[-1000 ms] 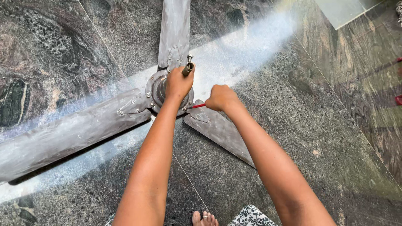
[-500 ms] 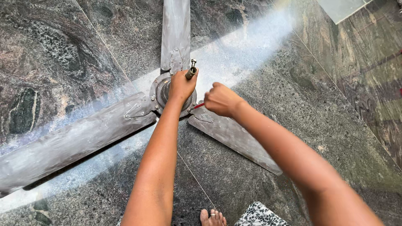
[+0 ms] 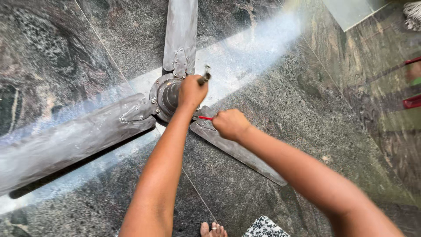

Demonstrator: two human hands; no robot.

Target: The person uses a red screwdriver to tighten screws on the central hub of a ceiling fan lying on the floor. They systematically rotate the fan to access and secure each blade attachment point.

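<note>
Dust coated a grey three-bladed ceiling fan (image 3: 131,123) that lay flat on the dark speckled stone floor (image 3: 285,87), its round motor hub (image 3: 166,96) at the middle. The left hand (image 3: 192,91) rested on the hub, fingers curled tight around the short metal rod (image 3: 204,78) that stuck up beside it. The right hand (image 3: 230,123) hovered just beside the hub, over the root of the lower right blade (image 3: 239,151), fingers shut in a fist on a red-handled tool (image 3: 204,118) whose tip pointed toward the hub. One blade ran up out of the picture, another reached far to the left, and the third stretched down to the right beneath the right forearm. Bare toes (image 3: 212,229) and a patterned black and white cloth (image 3: 264,228) showed at the bottom edge. Red objects (image 3: 412,102) lay at the far right edge, well apart from the fan. Open floor spread between the blades.
</note>
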